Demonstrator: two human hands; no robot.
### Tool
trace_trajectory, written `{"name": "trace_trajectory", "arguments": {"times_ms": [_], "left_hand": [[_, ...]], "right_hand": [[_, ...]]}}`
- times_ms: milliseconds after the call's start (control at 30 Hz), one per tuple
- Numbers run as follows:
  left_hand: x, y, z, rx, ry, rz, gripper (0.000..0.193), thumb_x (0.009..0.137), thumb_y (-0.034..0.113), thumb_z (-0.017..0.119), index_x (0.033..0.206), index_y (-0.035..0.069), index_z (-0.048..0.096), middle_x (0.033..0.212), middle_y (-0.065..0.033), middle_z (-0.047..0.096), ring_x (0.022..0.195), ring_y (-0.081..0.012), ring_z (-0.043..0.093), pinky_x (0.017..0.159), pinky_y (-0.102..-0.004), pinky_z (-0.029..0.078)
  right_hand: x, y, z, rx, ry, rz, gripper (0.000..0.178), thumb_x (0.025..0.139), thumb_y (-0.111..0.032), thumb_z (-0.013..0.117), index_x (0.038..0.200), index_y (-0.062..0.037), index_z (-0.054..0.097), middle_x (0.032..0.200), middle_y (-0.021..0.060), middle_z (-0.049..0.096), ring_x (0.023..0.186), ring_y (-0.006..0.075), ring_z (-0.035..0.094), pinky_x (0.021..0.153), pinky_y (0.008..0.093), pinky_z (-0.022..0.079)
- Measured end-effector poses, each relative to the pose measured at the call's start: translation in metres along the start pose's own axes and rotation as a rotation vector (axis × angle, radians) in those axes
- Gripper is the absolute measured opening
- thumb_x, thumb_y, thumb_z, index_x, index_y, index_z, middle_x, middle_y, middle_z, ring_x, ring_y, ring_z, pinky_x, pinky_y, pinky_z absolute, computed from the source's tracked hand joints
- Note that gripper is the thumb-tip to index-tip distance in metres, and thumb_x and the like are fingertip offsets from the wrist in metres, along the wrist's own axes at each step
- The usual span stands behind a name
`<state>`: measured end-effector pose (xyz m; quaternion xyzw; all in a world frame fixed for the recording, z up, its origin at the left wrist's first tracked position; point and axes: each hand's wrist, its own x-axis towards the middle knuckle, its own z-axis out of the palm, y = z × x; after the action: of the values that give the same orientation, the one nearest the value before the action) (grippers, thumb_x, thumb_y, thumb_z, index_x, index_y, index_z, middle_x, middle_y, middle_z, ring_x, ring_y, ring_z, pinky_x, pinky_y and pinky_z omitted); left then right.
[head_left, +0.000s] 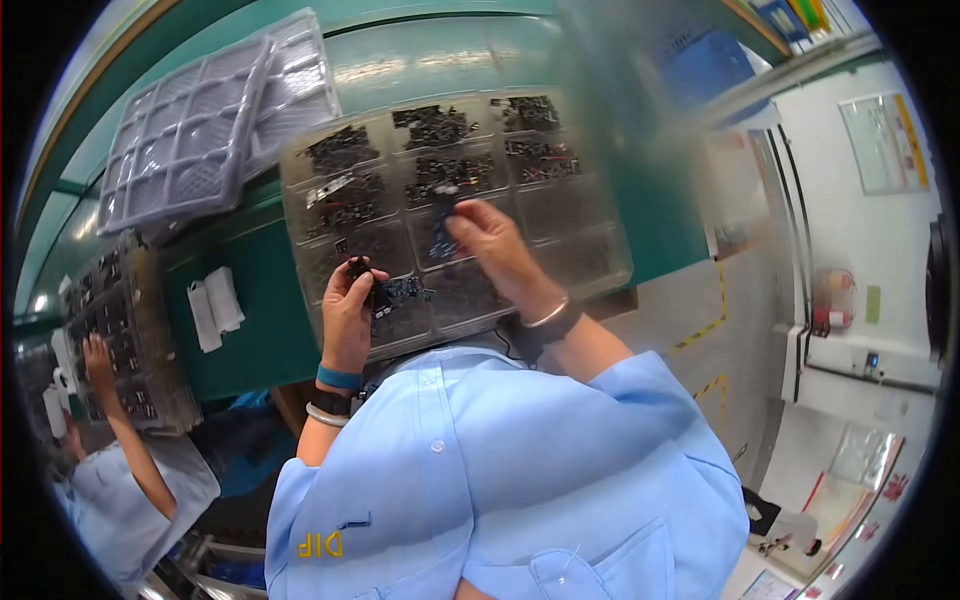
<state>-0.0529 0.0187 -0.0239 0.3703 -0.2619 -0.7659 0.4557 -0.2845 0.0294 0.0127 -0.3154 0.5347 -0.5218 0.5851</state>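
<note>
So the left hand is around the middle of the frame, a bit left, with thumb and fingers pinching a small dark part. A populated circuit board sits just right of those fingers, over the lower part of a see-through compartment tray; can't tell if it's in the grip too or only lying there. The right hand is nearer dead centre, thumb and fingertips drawn together on the edge of a blue circuit board, though that bit's pretty blurry. The tray's upper compartments are packed with dark little boards, and it's on a green table. Upper left of the frame there's a couple of pale plastic trays stacked, one overlapping the other at an angle. Two white strips lie left of the left hand. Way over at the left edge a co-worker's hand reaches over another filled tray; can't make out what those fingers are doing.
</note>
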Motion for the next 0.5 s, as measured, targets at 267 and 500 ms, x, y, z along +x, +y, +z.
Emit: {"name": "trace_trajectory", "arguments": {"times_ms": [267,500], "left_hand": [[0.001,-0.015,0.014,0.047,-0.018,-0.079,0.019,0.091,0.004,0.058,0.110,0.005,0.059,0.098,-0.0060,0.063,0.095,-0.0164,0.061,0.086,-0.0277,0.047],[-0.006,-0.012,0.014,0.047,0.031,-0.077,0.020,0.091,0.005,0.058,0.110,0.005,0.059,0.097,-0.0061,0.063,0.095,-0.0161,0.060,0.086,-0.0278,0.047]], "right_hand": [[0.000,-0.034,-0.174,-1.377,0.390,-0.707,0.020,0.081,-0.006,0.064,0.099,-0.0137,0.066,0.091,0.0034,0.063,0.083,0.0213,0.059,0.070,0.0320,0.047],[-0.016,-0.006,-0.212,-1.691,0.294,-0.618,0.019,0.079,-0.007,0.063,0.096,-0.0150,0.068,0.095,0.0007,0.061,0.093,0.0232,0.057,0.079,0.0369,0.044]]}}
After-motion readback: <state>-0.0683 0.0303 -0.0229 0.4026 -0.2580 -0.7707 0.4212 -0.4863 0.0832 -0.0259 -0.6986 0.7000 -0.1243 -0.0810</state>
